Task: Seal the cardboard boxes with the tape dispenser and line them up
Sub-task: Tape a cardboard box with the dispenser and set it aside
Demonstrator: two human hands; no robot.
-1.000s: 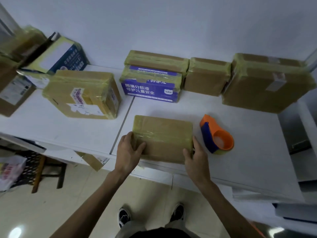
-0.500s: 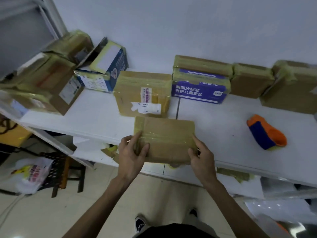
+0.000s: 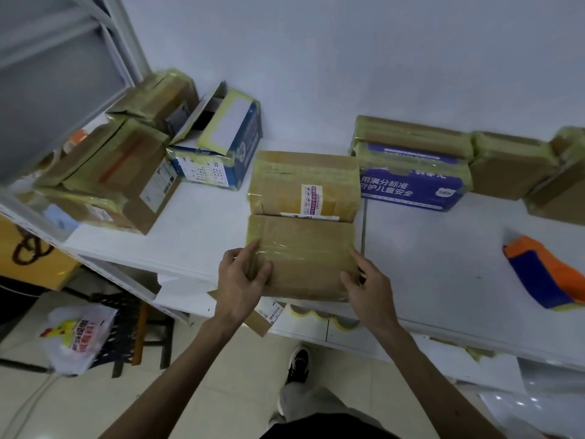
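While both hands hold it, the small taped box [image 3: 304,258] sits at frame centre over the front edge of the white desk [image 3: 427,248]. It may be lifted slightly off the surface; the angle is too poor to confirm. Left hand [image 3: 242,280] wraps the box's left end, thumb on top, fingers curled round the side. Right hand [image 3: 368,291] clamps the right end, thumb on the near right corner of the top. The box's far edge is just against the labelled brown box [image 3: 304,185] behind it. Right of that box, along the wall: purple printed box [image 3: 411,185] with a flat taped box on top, then a plain brown box [image 3: 509,166], then another box [image 3: 563,185] cut off by the right frame edge. Tape dispenser [image 3: 544,274], orange and blue, lies on the desk at mid right, well apart from both hands. Upper left of the frame: blue-and-white carton [image 3: 221,144] with a flap up, next to a pile of brown boxes [image 3: 120,172]. Lower left, on the floor: white plastic bag [image 3: 79,337]. One shoe [image 3: 297,362] shows at bottom centre.
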